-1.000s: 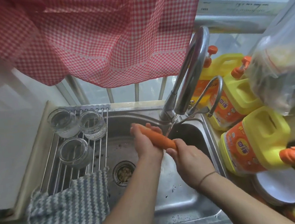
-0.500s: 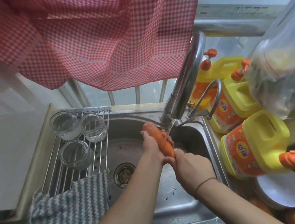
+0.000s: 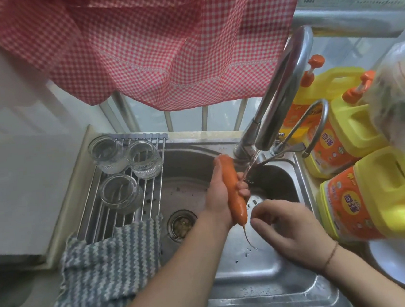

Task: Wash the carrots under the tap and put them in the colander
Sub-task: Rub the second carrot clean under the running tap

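Head camera view looks down into a steel sink (image 3: 263,274), where the left hand (image 3: 221,195) grips a carrot (image 3: 234,192) lengthwise, fingers curled round it, thick end pointing far toward the tap (image 3: 282,92) and thin root tail hanging near. Water from the spout runs onto the left hand's fingertips (image 3: 243,189) just right of the carrot. Just right of the carrot's tip, the right hand (image 3: 289,231) is apart from it, fingers loosely curled and holding nothing.
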Demonstrator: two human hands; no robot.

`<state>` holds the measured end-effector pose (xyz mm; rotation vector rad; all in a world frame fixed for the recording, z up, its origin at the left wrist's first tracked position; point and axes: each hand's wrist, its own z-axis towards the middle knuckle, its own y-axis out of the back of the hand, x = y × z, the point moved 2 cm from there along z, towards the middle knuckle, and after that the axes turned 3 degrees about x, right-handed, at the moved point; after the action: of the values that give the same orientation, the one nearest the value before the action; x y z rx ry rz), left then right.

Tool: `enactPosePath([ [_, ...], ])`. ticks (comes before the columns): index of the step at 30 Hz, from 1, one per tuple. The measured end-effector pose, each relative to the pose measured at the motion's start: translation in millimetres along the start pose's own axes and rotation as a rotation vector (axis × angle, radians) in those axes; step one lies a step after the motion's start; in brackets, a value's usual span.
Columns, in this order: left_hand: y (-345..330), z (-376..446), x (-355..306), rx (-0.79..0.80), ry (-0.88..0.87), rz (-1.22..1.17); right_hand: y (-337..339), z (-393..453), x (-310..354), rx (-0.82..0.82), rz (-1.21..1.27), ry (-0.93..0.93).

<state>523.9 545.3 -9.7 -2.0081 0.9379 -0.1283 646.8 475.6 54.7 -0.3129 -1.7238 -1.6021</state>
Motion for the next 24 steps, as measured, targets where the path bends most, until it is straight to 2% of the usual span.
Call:
enactPosePath([
  [4, 5, 0, 0, -0.036, 0.005, -0.107, -14, 0, -2, -0.032, 0.05, -0.078],
  [8, -4, -3, -4, -0.199, -0.074, -0.154, -10, 2, -8, -0.163, 0.094, -0.166],
  [11, -21, -7, -8, -0.273, -0.113, -0.269, 0, 10, -24, -0.241, 0.251, -0.319],
  [14, -29, -6, -13, -0.319, -0.099, -0.363, 8, 14, -36, -0.221, 0.406, -0.395],
  [19, -28, -6, -18, -0.343, -0.138, -0.377, 14, 15, -35, -0.181, 0.37, -0.361],
  [22, -26, -10, -22, -0.318, -0.124, -0.422, 11, 17, -53, -0.207, 0.406, -0.437],
  [24, -25, -16, -21, -0.301, -0.098, -0.407, 10, 22, -68, -0.242, 0.329, -0.486],
])
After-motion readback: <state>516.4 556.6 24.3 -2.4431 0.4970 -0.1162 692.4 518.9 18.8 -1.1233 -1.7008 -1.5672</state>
